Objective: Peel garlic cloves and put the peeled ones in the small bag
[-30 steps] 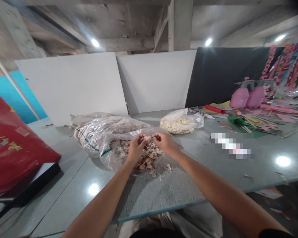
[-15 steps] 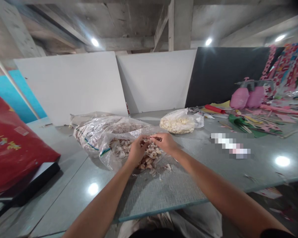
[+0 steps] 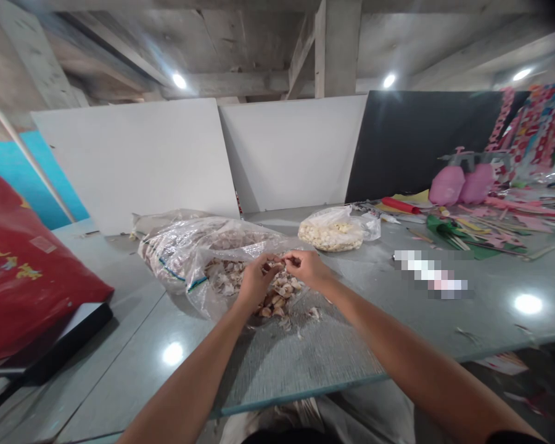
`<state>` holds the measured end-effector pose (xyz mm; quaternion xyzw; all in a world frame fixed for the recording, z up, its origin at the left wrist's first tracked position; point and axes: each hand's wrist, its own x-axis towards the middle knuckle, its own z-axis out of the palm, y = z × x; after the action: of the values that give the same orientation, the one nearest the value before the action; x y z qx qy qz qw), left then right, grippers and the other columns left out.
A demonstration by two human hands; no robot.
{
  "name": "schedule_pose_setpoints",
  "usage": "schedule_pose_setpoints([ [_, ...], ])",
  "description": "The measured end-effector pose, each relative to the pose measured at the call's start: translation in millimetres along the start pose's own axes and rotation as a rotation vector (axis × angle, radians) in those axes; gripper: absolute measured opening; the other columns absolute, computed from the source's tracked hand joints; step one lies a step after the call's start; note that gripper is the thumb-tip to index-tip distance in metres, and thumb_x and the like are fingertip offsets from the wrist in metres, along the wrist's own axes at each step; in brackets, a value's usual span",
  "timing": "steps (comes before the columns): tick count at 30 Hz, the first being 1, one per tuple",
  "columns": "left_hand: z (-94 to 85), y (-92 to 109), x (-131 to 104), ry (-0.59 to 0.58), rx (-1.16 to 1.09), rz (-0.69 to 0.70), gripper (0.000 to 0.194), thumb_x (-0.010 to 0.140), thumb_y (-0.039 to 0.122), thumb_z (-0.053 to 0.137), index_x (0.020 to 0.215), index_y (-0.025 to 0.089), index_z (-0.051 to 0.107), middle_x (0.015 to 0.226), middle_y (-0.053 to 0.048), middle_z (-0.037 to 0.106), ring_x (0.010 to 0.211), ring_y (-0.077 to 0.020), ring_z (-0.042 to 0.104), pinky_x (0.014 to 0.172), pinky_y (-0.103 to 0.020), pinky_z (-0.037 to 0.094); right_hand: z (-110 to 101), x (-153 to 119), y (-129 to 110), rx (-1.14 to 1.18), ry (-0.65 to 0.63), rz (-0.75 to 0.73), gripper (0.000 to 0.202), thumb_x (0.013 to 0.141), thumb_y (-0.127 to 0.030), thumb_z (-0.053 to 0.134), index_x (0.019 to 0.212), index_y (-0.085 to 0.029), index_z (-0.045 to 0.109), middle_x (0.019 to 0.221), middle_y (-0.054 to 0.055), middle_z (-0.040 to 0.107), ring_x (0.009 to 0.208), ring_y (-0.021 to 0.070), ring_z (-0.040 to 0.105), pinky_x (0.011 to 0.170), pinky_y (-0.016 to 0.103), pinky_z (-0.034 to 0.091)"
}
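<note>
Unpeeled garlic cloves and papery skins (image 3: 277, 300) spill from the mouth of a large clear plastic bag (image 3: 198, 246) on the grey table. Just above this pile, my left hand (image 3: 259, 277) and my right hand (image 3: 308, 267) meet at their fingertips. Both hands are pinched around something small that I cannot make out. Behind and to the right of them sits a clear bag of pale peeled cloves (image 3: 332, 234). Loose bits of skin (image 3: 314, 313) lie to the right of the pile.
A red bag (image 3: 32, 265) and a black box-like object (image 3: 65, 339) are at the left. White and black boards (image 3: 296, 151) stand behind the table. Two pink spray bottles (image 3: 448, 184), a red roll (image 3: 400, 205) and paper scraps lie at the right.
The right fingers have curled in slightly at the fingertips. Both hands stay over the pile, and the bags have not moved on the table.
</note>
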<state>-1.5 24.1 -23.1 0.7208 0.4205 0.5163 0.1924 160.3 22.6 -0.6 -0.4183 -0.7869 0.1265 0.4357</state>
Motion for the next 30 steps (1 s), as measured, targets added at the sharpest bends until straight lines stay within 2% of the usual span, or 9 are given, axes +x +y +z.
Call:
schedule_pose_setpoints([
  [3, 1.1, -1, 1, 0.008, -0.047, -0.013, 0.020, 0.071, 0.031, 0.059, 0.086, 0.018, 0.062, 0.074, 0.000, 0.063, 0.057, -0.0101, 0.049, 0.057, -0.021, 0.038, 0, 0, -4, 0.002, 0.041, 0.039, 0.024, 0.073, -0.020, 0.048, 0.084, -0.017, 0.069, 0.064, 0.000, 0.063, 0.055, 0.0096, 0.051, 0.054, 0.018, 0.036],
  [9, 1.9, 2, 1, 0.068, -0.118, -0.064, 0.018, 0.075, 0.034, 0.055, 0.079, 0.016, 0.057, 0.054, 0.004, 0.049, 0.049, -0.0091, 0.044, 0.050, -0.020, 0.034, 3, 1, 1, 0.052, 0.093, 0.076, 0.019, 0.073, -0.021, 0.048, 0.081, -0.015, 0.065, 0.062, 0.000, 0.061, 0.057, 0.0099, 0.052, 0.055, 0.018, 0.037],
  [13, -0.9, 9, -2, 0.135, 0.067, 0.104, 0.016, 0.076, 0.031, 0.054, 0.084, 0.017, 0.056, 0.072, 0.001, 0.053, 0.060, -0.0092, 0.048, 0.057, -0.020, 0.037, 5, 2, 2, 0.075, 0.117, 0.107, 0.019, 0.074, -0.021, 0.047, 0.081, -0.015, 0.063, 0.057, -0.001, 0.058, 0.054, 0.0099, 0.051, 0.054, 0.018, 0.037],
  [15, -2.7, 13, -4, 0.120, 0.188, 0.157, 0.018, 0.078, 0.032, 0.053, 0.088, 0.018, 0.058, 0.067, 0.002, 0.050, 0.057, -0.0087, 0.045, 0.057, -0.020, 0.035, 4, 2, 1, 0.057, 0.122, 0.117, 0.019, 0.075, -0.021, 0.046, 0.082, -0.015, 0.063, 0.056, -0.001, 0.058, 0.053, 0.0099, 0.051, 0.054, 0.019, 0.036],
  [19, -5.1, 16, -6, -0.029, 0.370, 0.144, 0.032, 0.077, 0.034, 0.055, 0.106, 0.023, 0.056, 0.066, 0.003, 0.053, 0.056, -0.0095, 0.047, 0.055, -0.020, 0.034, 3, -1, -3, 0.030, 0.093, 0.113, 0.019, 0.076, -0.021, 0.047, 0.083, -0.015, 0.064, 0.061, 0.000, 0.060, 0.055, 0.0099, 0.052, 0.054, 0.019, 0.036],
  [21, -5.7, 16, -6, -0.079, 0.428, 0.132, 0.034, 0.076, 0.033, 0.056, 0.109, 0.024, 0.056, 0.070, 0.002, 0.057, 0.059, -0.0107, 0.051, 0.056, -0.021, 0.034, 2, -2, -6, 0.033, 0.070, 0.095, 0.019, 0.076, -0.021, 0.047, 0.083, -0.015, 0.064, 0.066, 0.000, 0.062, 0.059, 0.0105, 0.054, 0.055, 0.019, 0.037],
  [30, -7.3, 19, -5, -0.004, 0.552, 0.196, 0.025, 0.078, 0.027, 0.054, 0.102, 0.023, 0.059, 0.084, -0.001, 0.063, 0.067, -0.0125, 0.056, 0.060, -0.022, 0.038, 0, -4, -11, 0.020, 0.044, 0.078, 0.019, 0.076, -0.020, 0.047, 0.084, -0.017, 0.065, 0.070, 0.002, 0.065, 0.064, 0.0123, 0.058, 0.057, 0.020, 0.038],
])
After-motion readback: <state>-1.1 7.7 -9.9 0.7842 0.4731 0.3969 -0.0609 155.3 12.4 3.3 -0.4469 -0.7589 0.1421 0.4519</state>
